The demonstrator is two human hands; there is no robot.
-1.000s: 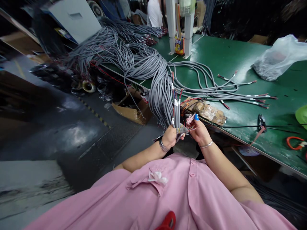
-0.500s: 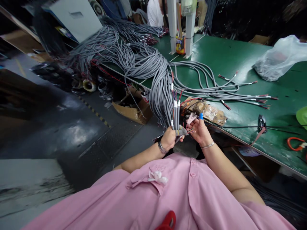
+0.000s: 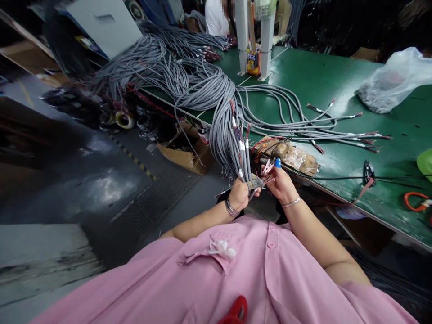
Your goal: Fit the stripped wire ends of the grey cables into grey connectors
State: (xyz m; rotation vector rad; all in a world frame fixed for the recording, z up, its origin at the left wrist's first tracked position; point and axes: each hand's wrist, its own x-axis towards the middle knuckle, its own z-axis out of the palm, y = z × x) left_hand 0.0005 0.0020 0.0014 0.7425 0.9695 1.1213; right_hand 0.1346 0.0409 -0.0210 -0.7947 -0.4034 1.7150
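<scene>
My left hand (image 3: pixel 239 193) is closed around a small bunch of grey cables (image 3: pixel 243 155) that stand upright, with white bands and red and blue wire ends at their tops. My right hand (image 3: pixel 281 184) is right beside it, fingertips pinching thin red wires (image 3: pixel 269 179) that stick out of the bunch at its lower end. A blue cap covers one right fingertip (image 3: pixel 277 163). Both hands hover in front of my chest, just off the near edge of the green table (image 3: pixel 337 76).
A thick heap of grey cables (image 3: pixel 202 85) spills over the table's left edge. Several cut cables (image 3: pixel 337 130) lie spread on the green top. A taped brown bundle (image 3: pixel 290 155), a plastic bag (image 3: pixel 391 85), a white post (image 3: pixel 241 36) and a floor carton (image 3: pixel 185 150) are nearby.
The upright bunch has tilted a little to the left. My right hand has dropped slightly and stays on the thin wires.
</scene>
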